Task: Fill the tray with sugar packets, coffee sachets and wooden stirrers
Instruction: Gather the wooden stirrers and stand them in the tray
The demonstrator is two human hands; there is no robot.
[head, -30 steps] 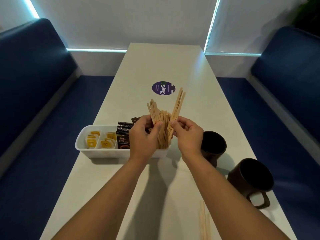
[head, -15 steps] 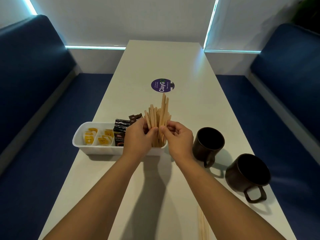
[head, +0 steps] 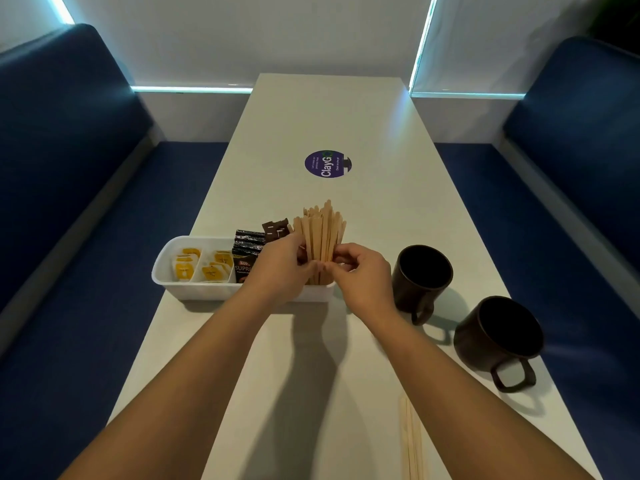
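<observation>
Both hands meet at the right end of the white tray [head: 194,289], the left hand [head: 277,265] and right hand [head: 360,271] curled round a bunch of wooden stirrers [head: 320,237] standing upright in the end compartment. Coffee sachets [head: 247,252] fill the middle, yellow sugar packets [head: 202,266] the left. The tray's left end sits near the table edge [head: 138,358]; two dark mugs [head: 422,275] stand just right, loose stirrers [head: 410,441] lie near, and bare tabletop runs beyond past a round purple sticker [head: 327,163].

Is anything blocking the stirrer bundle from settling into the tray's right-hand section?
Nothing visible does. The wooden stirrers already stand upright in the right end of the white tray, gripped by the left hand and right hand; coffee sachets sit beside them.
</observation>
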